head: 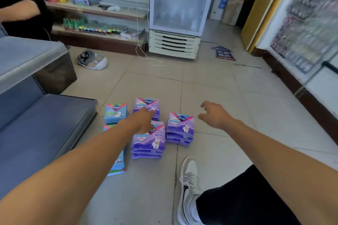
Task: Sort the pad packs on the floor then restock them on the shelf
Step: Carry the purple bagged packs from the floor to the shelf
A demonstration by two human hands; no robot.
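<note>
Pad packs lie in small stacks on the tiled floor. Three purple stacks show: a far one (pixel 147 105), a near one (pixel 149 142) and a right one (pixel 180 128). A blue stack (pixel 115 114) lies at the left, and another blue pack (pixel 117 165) is partly hidden under my left forearm. My left hand (pixel 142 119) reaches over the purple stacks, between the far and near ones; its fingers are hidden behind the hand. My right hand (pixel 214 114) hovers just right of the right purple stack, fingers loosely curled, holding nothing.
A blue-grey shelf unit (pixel 42 118) stands at the left. Wall shelves with goods (pixel 95 11) and a glass-door fridge (pixel 175 14) are at the back. A headset (pixel 91 60) and a white cable lie on the floor. Another person stands at the far left. My shoe (pixel 189 188) is near.
</note>
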